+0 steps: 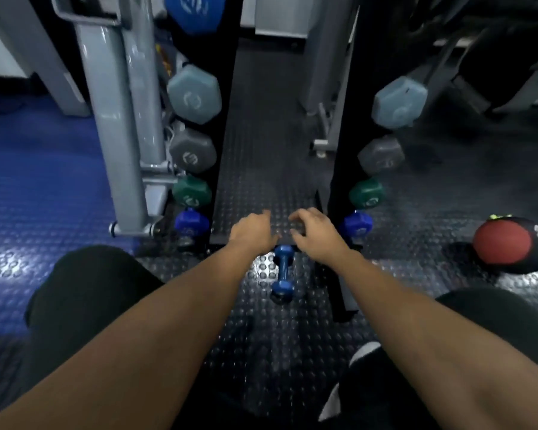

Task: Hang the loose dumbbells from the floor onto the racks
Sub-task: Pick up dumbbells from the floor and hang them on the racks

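Observation:
A small blue dumbbell (283,273) lies on the studded black floor, lengthwise away from me, just below my wrists. My left hand (251,231) and my right hand (313,233) reach out side by side above its far end, fingers loosely curled and holding nothing. Two black upright racks stand ahead: the left rack (222,125) and the right rack (343,125). Each carries dumbbells stacked by size: pale blue (194,96), grey (192,152), green (191,192) and small blue (191,223) on the left, with matching ones such as the small blue (356,224) on the right.
A red and black medicine ball (514,246) lies on the floor at the right. A grey machine frame (118,119) stands left of the left rack. Blue matting (38,181) covers the floor at the left. My knees in dark trousers flank the view.

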A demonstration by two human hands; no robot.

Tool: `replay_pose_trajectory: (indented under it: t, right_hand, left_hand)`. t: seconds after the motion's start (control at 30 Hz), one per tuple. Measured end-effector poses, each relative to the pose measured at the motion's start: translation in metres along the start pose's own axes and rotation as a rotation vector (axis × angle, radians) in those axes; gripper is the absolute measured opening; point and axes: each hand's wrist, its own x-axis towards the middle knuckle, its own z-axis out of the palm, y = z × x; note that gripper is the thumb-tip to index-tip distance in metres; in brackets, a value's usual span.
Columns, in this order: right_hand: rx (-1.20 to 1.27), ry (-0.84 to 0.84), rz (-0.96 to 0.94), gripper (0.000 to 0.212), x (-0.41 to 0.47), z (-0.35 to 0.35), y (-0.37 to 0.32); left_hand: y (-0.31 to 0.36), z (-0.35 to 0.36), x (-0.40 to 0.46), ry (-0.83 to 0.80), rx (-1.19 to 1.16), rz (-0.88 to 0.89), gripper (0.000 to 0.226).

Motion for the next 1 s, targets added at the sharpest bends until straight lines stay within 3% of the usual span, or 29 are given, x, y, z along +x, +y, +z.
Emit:
replay_pose_trajectory:
  t: [0.33, 0.53, 0.83, 1.0]
  right_hand:
    - [-0.012, -0.223, 0.202, 0.041, 0.017, 0.083, 0.059]
    - [0.008, -0.252, 0.242, 0.036, 0.027, 0.117, 0.091]
    - [0.039, -0.276, 0.304, 0.043, 0.054, 0.162, 0.136]
    - [0.06, -0.3, 0.354, 0.045, 0.064, 0.188, 0.147]
  left_hand:
    - [-0.034, 0.091, 0.024, -0.183, 0.008, -0.099, 0.07]
    - [-0.039, 0.134, 0.042, -0.288, -0.056, -0.134, 0.051]
    - [-0.041, 0.193, 0.08, -0.365, -0.12, -0.155, 0.069]
    - [-0.052, 0.226, 0.085, -0.405, -0.169, -0.156, 0.06]
